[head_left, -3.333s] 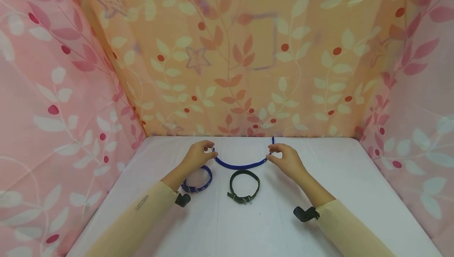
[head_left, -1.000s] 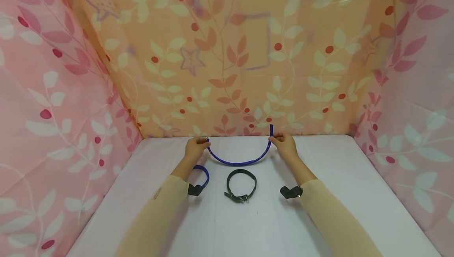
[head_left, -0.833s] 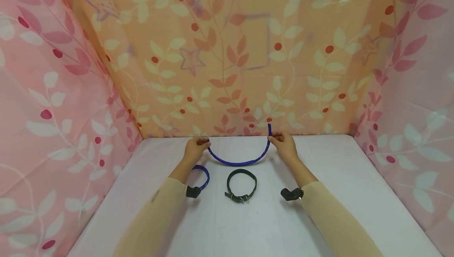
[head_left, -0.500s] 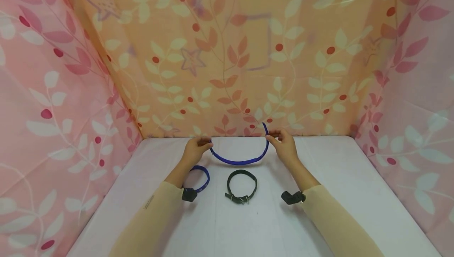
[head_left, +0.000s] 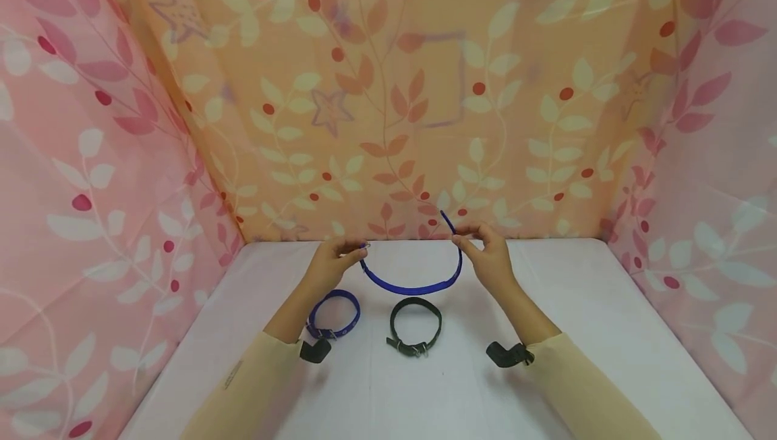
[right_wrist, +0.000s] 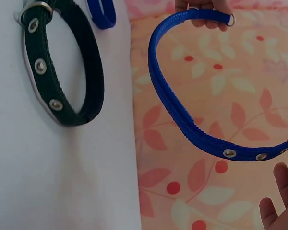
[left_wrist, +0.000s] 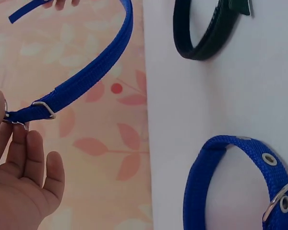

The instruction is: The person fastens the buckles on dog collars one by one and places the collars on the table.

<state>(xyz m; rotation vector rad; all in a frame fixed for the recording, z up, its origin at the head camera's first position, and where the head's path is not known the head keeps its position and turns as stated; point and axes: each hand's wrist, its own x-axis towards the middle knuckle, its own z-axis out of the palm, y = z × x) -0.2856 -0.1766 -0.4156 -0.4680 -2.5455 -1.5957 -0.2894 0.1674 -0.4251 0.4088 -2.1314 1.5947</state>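
A blue webbing pet collar (head_left: 413, 289) hangs unfastened in a U between the two hands, above the table's far part. My left hand (head_left: 328, 264) pinches its buckle end; in the left wrist view a metal ring (left_wrist: 44, 109) shows on the strap beside the fingertips. My right hand (head_left: 490, 258) pinches the eyelet end, and the strap's free tip (head_left: 448, 221) sticks up and leftward past the fingers. The right wrist view shows metal eyelets (right_wrist: 229, 153) near that hand. The fingers partly hide the buckle.
On the white table (head_left: 425, 399) lie two fastened collars. The blue one (head_left: 357, 312) sits by my left wrist, and the dark green one (head_left: 415, 301) sits mid-table below the hanging strap. Patterned curtains (head_left: 388, 89) enclose the back and both sides.
My hands had spread apart and come up with the collar, then drew slightly together. The strap's free tip has tilted leftward. My left forearm has shifted left, uncovering more of the fastened blue collar.
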